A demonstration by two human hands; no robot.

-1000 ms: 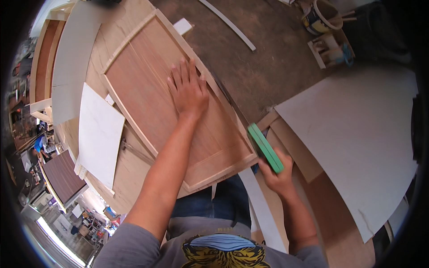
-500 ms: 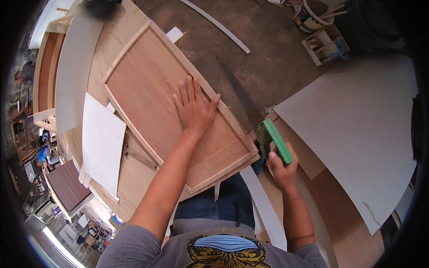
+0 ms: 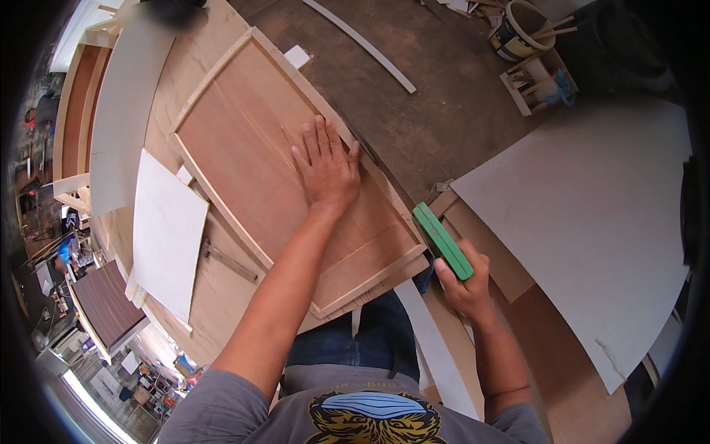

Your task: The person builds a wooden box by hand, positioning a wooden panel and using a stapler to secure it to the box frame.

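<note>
A shallow wooden panel (image 3: 251,140) with a raised frame of strips lies slanted on a plywood worktable (image 3: 214,296). My left hand (image 3: 330,174) presses flat on it beside the right-hand strip, fingers stretched out and thumb on that strip. In my right hand (image 3: 466,280) is a handsaw (image 3: 442,240), gripped by its green handle just off the panel's near right corner. Its dark blade runs away from me along the panel's right edge, seen nearly edge-on. How far the teeth touch the wood I cannot tell.
A hammer (image 3: 229,260) and a white board (image 3: 168,237) lie left of the panel. Large white sheets (image 3: 584,222) lean at the right. On the dark floor are a white strip (image 3: 362,46), a bucket (image 3: 520,33) and a wooden tool box (image 3: 538,81).
The saw has swung left and turned more upright, its blade now against the panel's right edge instead of out over the floor. My left hand stays flat on the panel, shifted slightly.
</note>
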